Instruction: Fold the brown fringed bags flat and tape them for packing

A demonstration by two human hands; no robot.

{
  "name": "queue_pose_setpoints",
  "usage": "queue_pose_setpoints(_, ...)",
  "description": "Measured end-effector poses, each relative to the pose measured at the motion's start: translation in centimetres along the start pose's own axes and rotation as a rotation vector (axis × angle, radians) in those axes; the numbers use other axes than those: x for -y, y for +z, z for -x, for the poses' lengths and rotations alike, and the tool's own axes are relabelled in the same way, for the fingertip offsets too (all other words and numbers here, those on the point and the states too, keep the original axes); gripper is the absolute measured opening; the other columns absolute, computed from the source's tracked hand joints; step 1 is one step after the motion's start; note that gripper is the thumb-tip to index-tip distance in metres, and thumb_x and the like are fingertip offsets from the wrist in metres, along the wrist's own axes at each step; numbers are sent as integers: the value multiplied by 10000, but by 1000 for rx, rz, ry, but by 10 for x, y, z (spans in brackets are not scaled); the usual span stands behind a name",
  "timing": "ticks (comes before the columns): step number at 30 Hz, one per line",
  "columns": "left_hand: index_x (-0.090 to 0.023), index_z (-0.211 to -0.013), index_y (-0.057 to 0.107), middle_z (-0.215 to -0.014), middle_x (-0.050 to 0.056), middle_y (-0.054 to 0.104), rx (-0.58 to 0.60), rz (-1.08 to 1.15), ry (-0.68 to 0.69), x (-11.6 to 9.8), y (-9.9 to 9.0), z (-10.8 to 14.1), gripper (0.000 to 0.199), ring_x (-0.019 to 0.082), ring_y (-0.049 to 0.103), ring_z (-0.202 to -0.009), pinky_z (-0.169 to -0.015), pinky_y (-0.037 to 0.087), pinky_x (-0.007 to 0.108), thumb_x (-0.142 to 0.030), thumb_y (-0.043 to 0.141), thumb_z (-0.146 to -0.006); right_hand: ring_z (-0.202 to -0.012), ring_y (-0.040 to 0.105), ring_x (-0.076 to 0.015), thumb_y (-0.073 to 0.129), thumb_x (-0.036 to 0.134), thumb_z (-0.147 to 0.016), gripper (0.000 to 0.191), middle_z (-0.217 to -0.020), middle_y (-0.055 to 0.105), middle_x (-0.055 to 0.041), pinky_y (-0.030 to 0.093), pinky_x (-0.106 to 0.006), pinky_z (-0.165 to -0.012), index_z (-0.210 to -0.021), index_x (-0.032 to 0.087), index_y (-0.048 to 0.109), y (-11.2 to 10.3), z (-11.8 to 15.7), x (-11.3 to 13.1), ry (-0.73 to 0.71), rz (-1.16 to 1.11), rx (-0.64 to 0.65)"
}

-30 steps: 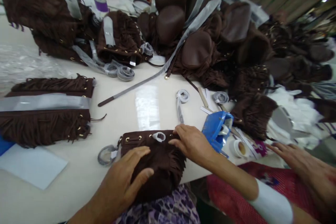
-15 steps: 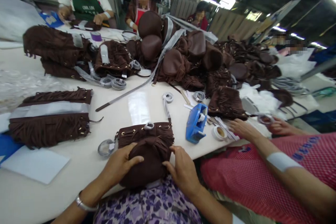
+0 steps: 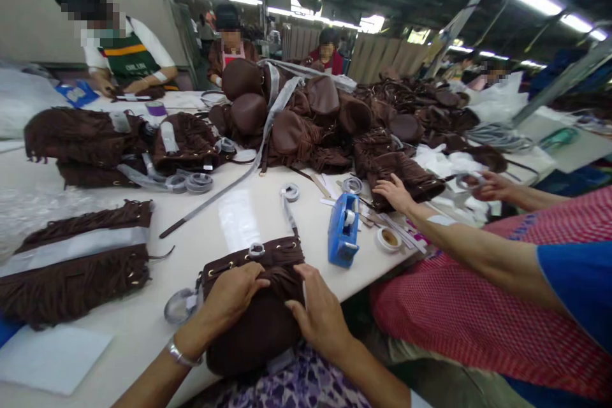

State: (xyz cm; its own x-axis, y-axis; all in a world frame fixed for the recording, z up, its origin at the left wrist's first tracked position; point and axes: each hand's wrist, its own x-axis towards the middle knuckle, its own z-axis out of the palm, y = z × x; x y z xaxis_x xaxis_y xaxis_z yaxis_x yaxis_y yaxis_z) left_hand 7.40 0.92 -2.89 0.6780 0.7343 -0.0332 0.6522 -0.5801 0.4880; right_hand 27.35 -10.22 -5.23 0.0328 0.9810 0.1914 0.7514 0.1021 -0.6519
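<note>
A dark brown fringed bag (image 3: pixel 258 331) lies at the table's near edge against my lap, with gold eyelets along its far rim. My left hand (image 3: pixel 236 293) reaches over its left side, fingers closed on the fringe near the middle. At its right edge my right hand (image 3: pixel 320 306) rests with thumb and fingers apart, touching the side. A wrapped strap coil (image 3: pixel 179 306) sits left of the bag. Another coil (image 3: pixel 290 192) extends from its far right corner, and a small wrapped ring (image 3: pixel 256 250) lies on the rim. My fingertips are partly hidden in the fringe.
Right of the bag stand a blue tape dispenser (image 3: pixel 343 229) and a tape roll (image 3: pixel 388 240). A co-worker's hand (image 3: pixel 394 194) touches another bag. A wrapped fringed bag (image 3: pixel 76 255) lies left, near a white sheet (image 3: pixel 55 357). Brown bags (image 3: pixel 289 134) are heaped behind.
My left hand has shifted up onto the fringe, and the bag's round flat part lies lower and flatter. The camera view has tilted up. The co-worker's near hand has moved onto a bag.
</note>
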Motion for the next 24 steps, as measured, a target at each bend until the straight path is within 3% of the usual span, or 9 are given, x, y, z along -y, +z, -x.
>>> queue_pose_setpoints(3, -220, -834, 564, -802, 18, 636, 7, 20, -12, 4, 2, -2, 283, 194, 579, -747, -705, 365, 306, -422, 420, -970, -1319, 412, -340, 640, 346, -865, 673, -1439, 434, -189, 414, -522, -1053, -1439, 153, 346, 19, 9, 20, -125, 158, -87)
queue_pose_setpoints(7, -217, -768, 541, -759, 4, 611, 39, 98, -9, 9, 6, -6, 385, 184, 553, -732, -727, 349, 307, -468, 344, -983, -1141, 551, -292, 498, 224, -953, 329, -1241, 595, -162, 476, -474, -956, -1273, 146, 510, 39, -4, 17, -135, 138, -109)
queue_pose_setpoints(11, -207, -683, 499, -675, -13, 554, 69, 215, -17, 18, 8, -12, 463, 153, 507, -661, -664, 335, 280, -499, 298, -981, -1023, 608, -208, 470, 159, -946, 249, -1083, 661, -72, 477, -363, -919, -1174, 192, 564, 27, -32, -4, -68, -218, -1)
queue_pose_setpoints(14, -201, -622, 446, -622, -22, 490, 75, 299, -45, 21, 10, -14, 496, 135, 448, -608, -617, 323, 267, -518, 294, -971, -864, 632, -163, 563, 194, -884, 129, -909, 679, -8, 486, -288, -793, -998, 196, 623, 16, -58, -19, 132, -564, 202)
queue_pose_setpoints(16, -201, -598, 417, -601, -22, 463, 71, 346, -75, 21, 11, -14, 501, 129, 416, -588, -590, 317, 262, -527, 307, -961, -747, 616, -143, 569, 214, -867, 74, -787, 655, 5, 479, -260, -701, -900, 172, 619, 15, -73, -25, 247, -675, 279)
queue_pose_setpoints(18, -202, -579, 391, -585, -20, 440, 64, 382, -107, 21, 12, -14, 502, 125, 389, -572, -565, 309, 259, -532, 325, -952, -680, 592, -133, 546, 246, -881, 102, -727, 623, 7, 467, -252, -649, -872, 159, 599, 15, -80, -27, 300, -681, 277)
queue_pose_setpoints(21, -204, -564, 367, -568, -24, 402, 61, 421, -144, 20, 13, -15, 505, 120, 353, -555, -542, 295, 257, -543, 354, -938, -743, 586, -147, 520, 308, -915, 151, -792, 617, -6, 465, -282, -720, -958, 175, 577, 9, -69, -15, 305, -608, 168)
queue_pose_setpoints(24, -202, -566, 400, -573, -23, 413, 69, 457, -160, 19, 12, -17, 504, 122, 350, -561, -554, 309, 258, -553, 375, -926, -994, 561, -213, 620, 385, -869, 395, -1082, 614, -69, 437, -355, -895, -1200, 201, 510, -6, -43, 5, 36, -285, 77)
